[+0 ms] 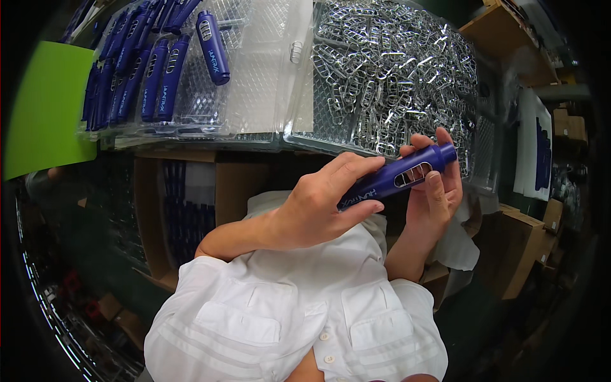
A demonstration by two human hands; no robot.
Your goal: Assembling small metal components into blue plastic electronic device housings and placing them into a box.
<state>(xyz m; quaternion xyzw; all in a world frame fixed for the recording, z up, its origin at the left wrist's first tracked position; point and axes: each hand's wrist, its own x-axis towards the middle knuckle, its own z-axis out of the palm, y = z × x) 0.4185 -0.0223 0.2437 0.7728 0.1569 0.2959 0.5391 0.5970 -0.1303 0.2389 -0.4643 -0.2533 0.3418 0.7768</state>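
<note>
Head view had the blue tube (387, 177) pretty much centre stage, tilted, with its narrower capped end up to the right and the other end down by the left palm. It had a long slot in the side with a silvery rim, and skin tones showed through the gap. My guess on handling: light, fairly stiff plastic, maybe a bit slick since the surface looked smooth. I doubt it was very fragile, but the thin metal around the slot is where I'd go easy. I'd take hold of the plain barrel on either side of that slot.

As for where it sat: right between the two hands, touching both. The left hand (321, 200) was loosely cupped, thumb below and index finger along the top, around the lower-left end. The right hand (439, 194) was curled round the upper-right end, thumb in front near the slot and fingers behind, so that looked like the firmer grip. Can't tell how hard either one pressed.

Further out, a clear tray of shiny metal clips (394, 70) sat just beyond the right hand. Off to the left were a bunch of blue tubes (168, 79) on clear plastic, one loose tube (212, 48) beside them, and a green board (51, 108) at the edge.
</note>
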